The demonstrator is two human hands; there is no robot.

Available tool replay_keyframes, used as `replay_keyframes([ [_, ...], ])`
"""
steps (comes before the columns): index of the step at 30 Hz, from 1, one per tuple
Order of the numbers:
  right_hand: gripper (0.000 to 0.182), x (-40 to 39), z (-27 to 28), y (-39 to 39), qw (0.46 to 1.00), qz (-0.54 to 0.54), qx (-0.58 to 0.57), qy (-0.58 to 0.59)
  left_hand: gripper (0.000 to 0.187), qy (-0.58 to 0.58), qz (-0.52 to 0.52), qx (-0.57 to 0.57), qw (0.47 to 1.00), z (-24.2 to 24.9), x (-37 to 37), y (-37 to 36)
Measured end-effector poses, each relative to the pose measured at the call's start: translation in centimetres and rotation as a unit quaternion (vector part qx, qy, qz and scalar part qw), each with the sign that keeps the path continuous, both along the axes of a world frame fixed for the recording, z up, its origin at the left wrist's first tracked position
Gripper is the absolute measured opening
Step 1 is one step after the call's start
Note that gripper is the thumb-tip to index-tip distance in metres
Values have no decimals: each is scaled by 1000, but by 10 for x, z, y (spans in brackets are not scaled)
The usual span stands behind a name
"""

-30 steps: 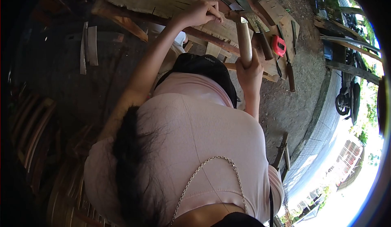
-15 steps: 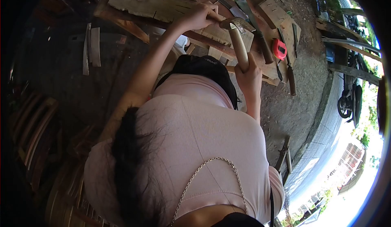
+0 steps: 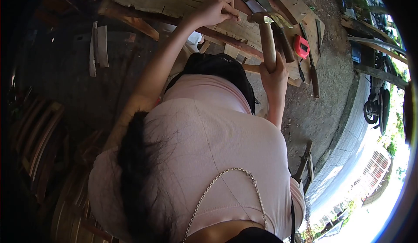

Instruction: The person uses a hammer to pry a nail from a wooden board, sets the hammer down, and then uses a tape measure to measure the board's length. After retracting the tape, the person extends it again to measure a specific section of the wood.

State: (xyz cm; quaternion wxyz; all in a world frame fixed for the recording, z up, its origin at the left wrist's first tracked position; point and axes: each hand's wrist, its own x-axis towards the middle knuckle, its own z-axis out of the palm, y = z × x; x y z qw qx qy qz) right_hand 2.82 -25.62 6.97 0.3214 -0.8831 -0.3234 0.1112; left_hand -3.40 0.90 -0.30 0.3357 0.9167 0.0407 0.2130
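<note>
A hammer [image 3: 267,44] with a pale wooden handle stands out over the bench, its metal head toward the far side. My right hand [image 3: 274,77] is wrapped round the lower end of the handle. To the left of the hammer head, my left hand [image 3: 216,12] hovers over the bench's wooden boards. Its fingers are loosely bent and apart, and I see nothing held in them. Beneath the hammer lies a blade with a dark wooden handle [image 3: 285,47], partly hidden. A red tape measure [image 3: 301,46] rests just to the right.
A weathered plank [image 3: 161,1] lies along the bench's left part. Wooden blocks [image 3: 292,6] sit at the far right, near a long tool with a brown handle [image 3: 314,82]. Strips of wood [image 3: 102,47] are on the left. A motorcycle [image 3: 377,105] stands at the right.
My left hand has come away from the hammer head, and its fingers have loosened. My right hand has shifted the hammer slightly to the right.
</note>
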Motion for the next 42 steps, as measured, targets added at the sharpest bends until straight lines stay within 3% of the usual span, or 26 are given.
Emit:
replay_keyframes([
  [13, 26, -9, 4, 8, 999, 36, -24, -17, 18, -49, -15, 13, 999, 1, -1, 0],
  [15, 27, -8, 9, 6, 997, 57, -32, -37, 19, -1, -11, 11, 1000, 0, -3, 2],
  [20, 27, -8, 13, 9, 1000, 11, -8, 23, 19, -10, -12, 2, 1000, -4, -1, 2],
  [22, 27, -4, 4, 11, 997, 62, -39, -13, 18, -17, -5, -1, 1000, 0, -1, 0],
  [24, 27, 1, 11, 11, 997, 65, -33, -18, 16, -43, -11, 34, 998, 5, -2, -1],
  [28, 29, -4, 20, 7, 998, 37, -41, 4, 15, -45, -22, -6, 999, 2, -2, -1],
  [34, 29, -5, 10, 3, 996, 62, -27, -53, 15, -35, -7, 21, 999, 1, -4, 1],
  [40, 31, -9, 5, 9, 999, 16, 7, 27, 19, -24, -38, -19, 999, 3, -3, -1],
  [42, 31, -5, -4, 9, 997, 60, -25, -35, 21, -51, -6, -7, 999, 3, -2, -2],
])
